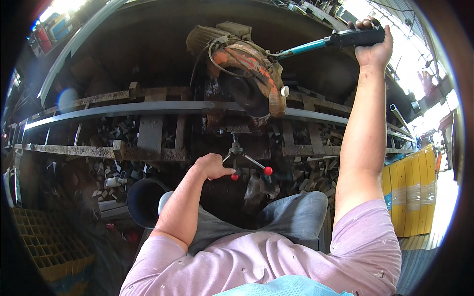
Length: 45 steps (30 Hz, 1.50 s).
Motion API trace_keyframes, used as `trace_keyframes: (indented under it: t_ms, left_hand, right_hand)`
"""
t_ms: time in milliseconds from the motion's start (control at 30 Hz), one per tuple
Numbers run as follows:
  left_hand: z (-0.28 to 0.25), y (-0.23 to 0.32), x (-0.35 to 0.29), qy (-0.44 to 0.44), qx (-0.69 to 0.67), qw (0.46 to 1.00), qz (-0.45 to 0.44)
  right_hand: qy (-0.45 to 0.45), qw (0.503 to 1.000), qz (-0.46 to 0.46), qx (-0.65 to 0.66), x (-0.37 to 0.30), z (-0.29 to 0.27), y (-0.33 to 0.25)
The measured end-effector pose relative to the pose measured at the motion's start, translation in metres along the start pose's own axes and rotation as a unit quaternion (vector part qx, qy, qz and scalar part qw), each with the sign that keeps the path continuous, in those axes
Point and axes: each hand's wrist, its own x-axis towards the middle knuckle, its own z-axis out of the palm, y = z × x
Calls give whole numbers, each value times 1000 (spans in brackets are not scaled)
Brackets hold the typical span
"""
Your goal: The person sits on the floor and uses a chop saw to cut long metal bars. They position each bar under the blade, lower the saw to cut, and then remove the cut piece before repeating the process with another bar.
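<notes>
My right hand (376, 52) is wrapped round the black grip (348, 38) of a turquoise lever (302, 49). That lever runs left to a worn orange cut-off saw (256, 61), whose guard hangs over a long grey metal bar (163, 106). The bar lies crosswise through the machine and passes under the saw head. Below it, a spoked clamp handle (254, 161) with red ball knobs sticks out toward me. My left hand (212, 166) is closed at its left side, thumb beside one red knob; the part inside my fingers is hidden.
A metal frame (94, 151) supports the bar on both sides, with heaps of metal offcuts (316, 172) around it. A dark bucket (143, 202) stands by my left leg. Yellow stacked pieces (412, 192) stand at right, and a yellow gridded stack (47, 241) at lower left.
</notes>
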Motion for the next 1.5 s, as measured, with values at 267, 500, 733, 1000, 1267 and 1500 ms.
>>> trace_keyframes:
  t_ms: [267, 500, 733, 1000, 1267, 1500]
  left_hand:
    - [1, -2, 0, -2, -17, 1000, 0]
    - [2, -2, -1, 14, -16, 1000, 9]
    - [2, -1, -2, 11, -23, 1000, 3]
    - [3, -2, -2, 11, -25, 1000, 0]
    - [4, -3, -2, 17, -26, 1000, 2]
    - [-1, 0, -5, -3, -24, 1000, -8]
  right_hand:
    - [9, 1000, -23, -8, -25, -6, -1]
    - [-1, 1000, -17, 6, -35, -8, -2]
    - [-1, 1000, -12, 12, -35, -9, -3]
    - [11, 1000, -22, 1, -38, -8, -2]
    - [20, 999, -24, 6, -39, -7, -1]
    - [7, 1000, -23, 6, -39, -11, -2]
